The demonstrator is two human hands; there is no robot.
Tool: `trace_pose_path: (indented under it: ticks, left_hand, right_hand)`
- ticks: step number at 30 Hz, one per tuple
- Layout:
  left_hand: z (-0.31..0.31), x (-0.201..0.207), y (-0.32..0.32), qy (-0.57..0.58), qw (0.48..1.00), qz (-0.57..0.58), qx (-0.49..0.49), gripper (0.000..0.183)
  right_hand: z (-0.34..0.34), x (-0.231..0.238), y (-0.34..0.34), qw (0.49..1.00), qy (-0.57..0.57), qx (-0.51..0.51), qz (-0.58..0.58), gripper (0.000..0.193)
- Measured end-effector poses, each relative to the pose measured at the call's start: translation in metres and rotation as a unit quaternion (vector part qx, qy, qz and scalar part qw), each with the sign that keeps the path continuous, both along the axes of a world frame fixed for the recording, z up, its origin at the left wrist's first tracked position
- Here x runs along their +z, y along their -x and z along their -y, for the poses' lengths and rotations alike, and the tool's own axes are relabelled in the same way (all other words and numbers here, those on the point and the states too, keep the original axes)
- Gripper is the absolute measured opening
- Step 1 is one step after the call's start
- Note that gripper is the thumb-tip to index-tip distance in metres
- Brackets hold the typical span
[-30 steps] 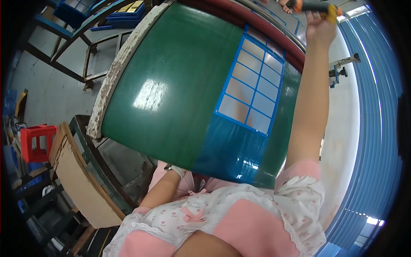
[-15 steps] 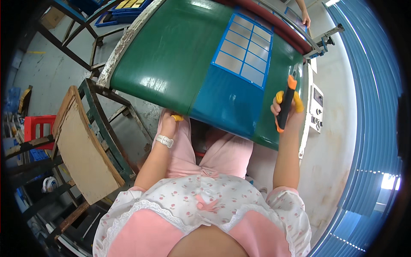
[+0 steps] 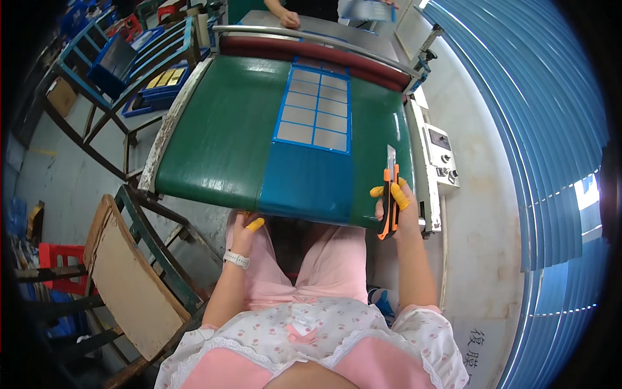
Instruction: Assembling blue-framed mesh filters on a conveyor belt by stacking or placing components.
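Observation:
My right hand (image 3: 403,204) is closed around a black and orange utility knife (image 3: 390,206), its blade extended and pointing away from me over the belt's right part. Yellow finger cots cover some fingertips on both hands. My left hand (image 3: 242,235) is at the front edge of the green conveyor belt (image 3: 214,129), fingers curled and thumb out to the side; whatever is in it is hidden. Between my hands, blue film (image 3: 308,185) lies on the belt and reaches its front edge. Beyond it lies a blue-framed sheet of grey panels (image 3: 315,107), its far end near the red roller (image 3: 311,53).
A co-worker's hand (image 3: 289,19) rests on the far table; their other hand holds a bluish sheet (image 3: 369,11). A control box (image 3: 443,155) stands right of the belt. Left are a board-covered rack (image 3: 133,279), a red stool (image 3: 61,266) and blue trays (image 3: 155,97).
The view has shifted, showing more of the far table and the co-worker. My right hand still holds the knife, now turned with its side toward me. My left hand remains near the belt's front edge.

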State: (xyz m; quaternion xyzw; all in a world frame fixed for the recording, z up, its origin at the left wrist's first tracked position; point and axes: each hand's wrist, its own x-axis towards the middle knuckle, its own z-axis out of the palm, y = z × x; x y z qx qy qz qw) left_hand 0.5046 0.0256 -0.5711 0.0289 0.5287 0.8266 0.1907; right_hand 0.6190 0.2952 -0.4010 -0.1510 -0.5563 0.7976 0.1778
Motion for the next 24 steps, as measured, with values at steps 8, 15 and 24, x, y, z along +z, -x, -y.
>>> trace_pose_path:
  ticks: [8,15,24]
  left_hand:
    - [0.008,0.048,-0.021,0.173,0.981,-0.008,-0.089,0.015]
    - [-0.047,0.167,0.088,-0.077,0.984,-0.081,-0.14,0.026]
    - [-0.186,0.197,0.292,-0.261,0.945,0.144,-0.137,0.093]
  right_hand:
    - [-0.035,-0.028,0.005,0.927,-0.308,-0.138,0.166,0.025]
    - [-0.08,-0.054,0.04,0.608,-0.735,-0.22,0.203,0.042]
    - [-0.077,-0.031,0.047,0.64,-0.715,-0.248,0.131,0.023]
